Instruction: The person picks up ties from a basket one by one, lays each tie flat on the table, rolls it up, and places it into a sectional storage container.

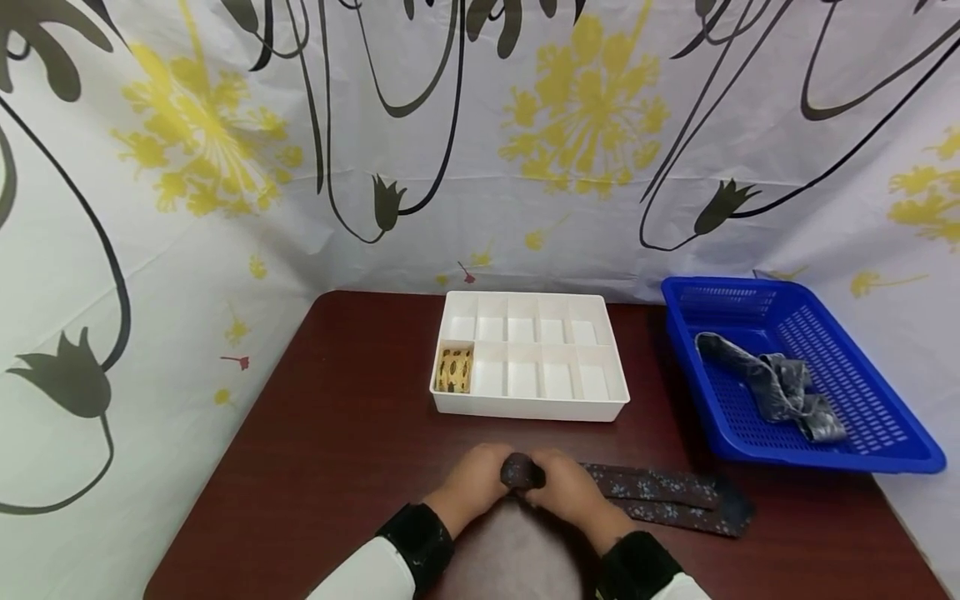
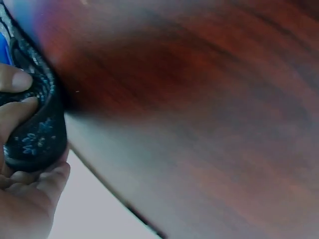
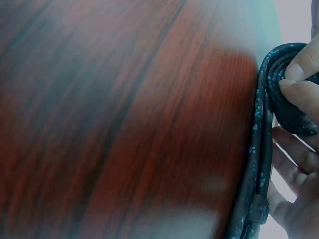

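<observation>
Beyond both hands [image 1: 525, 487]: white organizer [image 1: 528, 408], blue basket [image 1: 885, 454].

Bare table [image 1: 337, 450] left; basket [image 1: 757, 450] blocks right.

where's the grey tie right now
In the head view the grey tie lies crumpled in the blue basket at the table's right, beside the white divided tray.
</observation>
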A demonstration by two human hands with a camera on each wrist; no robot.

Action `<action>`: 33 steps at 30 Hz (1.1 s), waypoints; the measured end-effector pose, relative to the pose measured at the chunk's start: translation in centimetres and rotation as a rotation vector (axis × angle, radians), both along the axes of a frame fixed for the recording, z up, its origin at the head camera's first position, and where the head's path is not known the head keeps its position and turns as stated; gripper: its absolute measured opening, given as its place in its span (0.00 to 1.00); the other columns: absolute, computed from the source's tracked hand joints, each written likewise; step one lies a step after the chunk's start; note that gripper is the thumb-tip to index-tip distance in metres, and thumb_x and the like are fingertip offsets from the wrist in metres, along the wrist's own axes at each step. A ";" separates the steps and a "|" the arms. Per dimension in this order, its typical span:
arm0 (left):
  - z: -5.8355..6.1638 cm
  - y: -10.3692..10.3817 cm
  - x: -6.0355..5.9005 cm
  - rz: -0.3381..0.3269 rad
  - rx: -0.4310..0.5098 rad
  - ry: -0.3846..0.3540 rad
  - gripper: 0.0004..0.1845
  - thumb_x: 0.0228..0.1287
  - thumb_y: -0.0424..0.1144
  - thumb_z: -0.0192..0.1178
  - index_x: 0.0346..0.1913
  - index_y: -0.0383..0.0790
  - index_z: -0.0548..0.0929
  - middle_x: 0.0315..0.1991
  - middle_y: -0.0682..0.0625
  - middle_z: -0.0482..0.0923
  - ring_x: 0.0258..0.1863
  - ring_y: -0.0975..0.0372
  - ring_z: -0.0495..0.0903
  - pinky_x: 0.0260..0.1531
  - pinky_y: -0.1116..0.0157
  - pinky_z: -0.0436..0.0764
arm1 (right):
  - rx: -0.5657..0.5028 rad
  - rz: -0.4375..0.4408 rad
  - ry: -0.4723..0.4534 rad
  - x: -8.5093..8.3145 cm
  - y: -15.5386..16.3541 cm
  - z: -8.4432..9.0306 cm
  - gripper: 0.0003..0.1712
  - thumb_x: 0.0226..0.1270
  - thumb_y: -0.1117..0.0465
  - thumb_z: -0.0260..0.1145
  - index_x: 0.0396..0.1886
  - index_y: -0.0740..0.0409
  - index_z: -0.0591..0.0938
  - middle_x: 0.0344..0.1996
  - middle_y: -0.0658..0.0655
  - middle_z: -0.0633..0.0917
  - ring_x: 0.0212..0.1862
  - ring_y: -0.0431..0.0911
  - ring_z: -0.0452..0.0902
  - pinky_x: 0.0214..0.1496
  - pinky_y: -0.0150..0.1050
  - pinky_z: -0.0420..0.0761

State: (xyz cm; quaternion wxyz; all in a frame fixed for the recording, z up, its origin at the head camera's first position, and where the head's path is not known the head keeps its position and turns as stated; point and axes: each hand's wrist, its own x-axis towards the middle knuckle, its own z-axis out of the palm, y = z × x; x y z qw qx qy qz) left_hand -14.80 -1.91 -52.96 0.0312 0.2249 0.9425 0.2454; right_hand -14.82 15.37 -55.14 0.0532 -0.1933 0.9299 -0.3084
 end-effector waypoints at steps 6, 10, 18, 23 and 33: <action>1.1 1.5 0.4 0.086 -0.238 0.017 0.08 0.50 0.30 0.67 0.29 0.44 0.78 0.29 0.51 0.80 0.34 0.62 0.80 0.33 0.65 0.79 | -0.004 -0.016 -0.005 0.2 -0.1 0.0 0.26 0.42 0.64 0.78 0.45 0.63 0.81 0.44 0.60 0.83 0.50 0.54 0.78 0.52 0.52 0.76; 1.4 2.6 0.9 0.120 -0.356 0.044 0.04 0.57 0.30 0.63 0.33 0.42 0.80 0.33 0.49 0.81 0.38 0.59 0.81 0.34 0.62 0.81 | -0.036 -0.042 -0.031 0.4 -0.3 -0.1 0.30 0.43 0.66 0.78 0.50 0.66 0.80 0.48 0.62 0.82 0.52 0.57 0.77 0.54 0.54 0.75; 1.1 2.1 0.5 0.051 -0.236 0.000 0.11 0.50 0.30 0.68 0.36 0.43 0.79 0.35 0.50 0.80 0.42 0.59 0.79 0.40 0.63 0.80 | -0.055 -0.046 -0.028 0.4 -0.1 -0.5 0.32 0.43 0.68 0.76 0.53 0.66 0.79 0.50 0.64 0.82 0.54 0.59 0.76 0.57 0.56 0.74; -0.8 -0.2 -0.3 -0.057 0.127 -0.089 0.21 0.41 0.29 0.73 0.40 0.46 0.78 0.38 0.56 0.79 0.43 0.64 0.77 0.48 0.65 0.76 | -0.062 -0.010 -0.013 0.1 0.2 -0.7 0.27 0.43 0.67 0.76 0.47 0.61 0.81 0.45 0.59 0.83 0.51 0.54 0.77 0.54 0.53 0.76; -2.1 -0.6 -0.3 -0.063 0.186 -0.038 0.19 0.45 0.26 0.70 0.42 0.44 0.83 0.40 0.55 0.82 0.44 0.65 0.79 0.50 0.65 0.76 | -0.075 0.007 -0.014 0.2 0.4 -0.4 0.26 0.43 0.67 0.76 0.47 0.60 0.81 0.46 0.59 0.83 0.52 0.55 0.77 0.55 0.54 0.75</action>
